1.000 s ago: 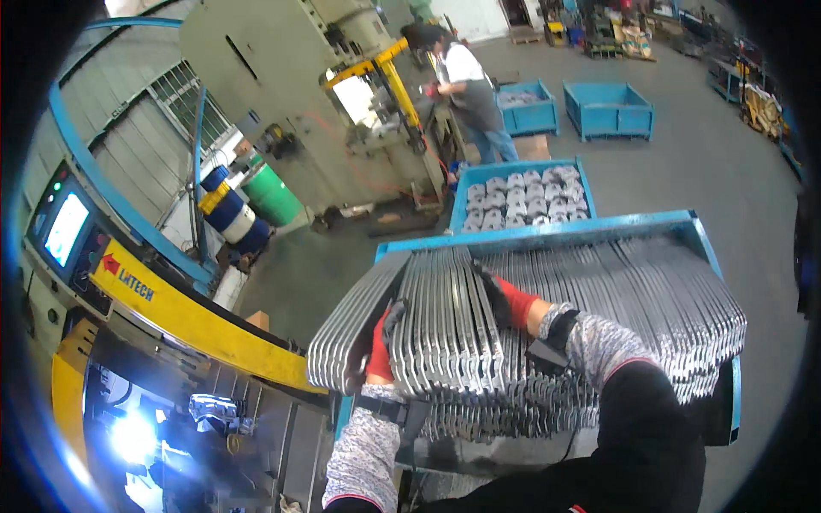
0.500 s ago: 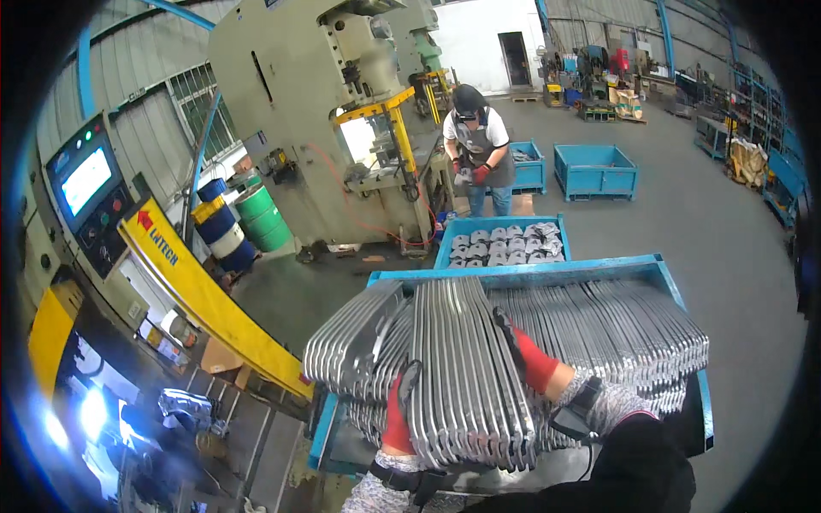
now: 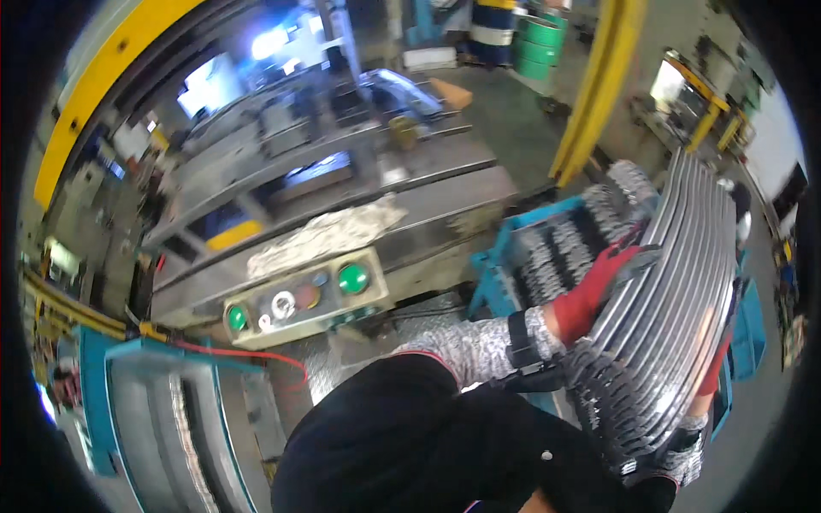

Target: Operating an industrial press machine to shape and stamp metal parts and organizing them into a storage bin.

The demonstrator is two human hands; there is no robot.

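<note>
A thick bundle of long, curved grey metal strips [image 3: 676,265] is clamped between my two hands, tilted, at the right of the head view. My left hand [image 3: 592,292], in a red glove with dark finger parts, presses flat against the bundle's left side. My right hand [image 3: 713,369], also red-gloved, grips the opposite side and is mostly hidden by the strips. Below and behind the bundle, more rows of metal strips [image 3: 540,267] lie in a blue metal bin [image 3: 496,278].
A control box [image 3: 282,329] with green buttons fronts a machine bed [image 3: 445,205], where a crumpled whitish cloth [image 3: 329,232] lies. A yellow post [image 3: 596,103] rises beside the bin. Lower left stands another blue bin [image 3: 224,410] holding a row of parts. A red hose [image 3: 278,353] crosses near it.
My view has swung left and down toward the machine bed. The bundle between my hands, earlier among the other strips in the bin, is now lifted and tilted.
</note>
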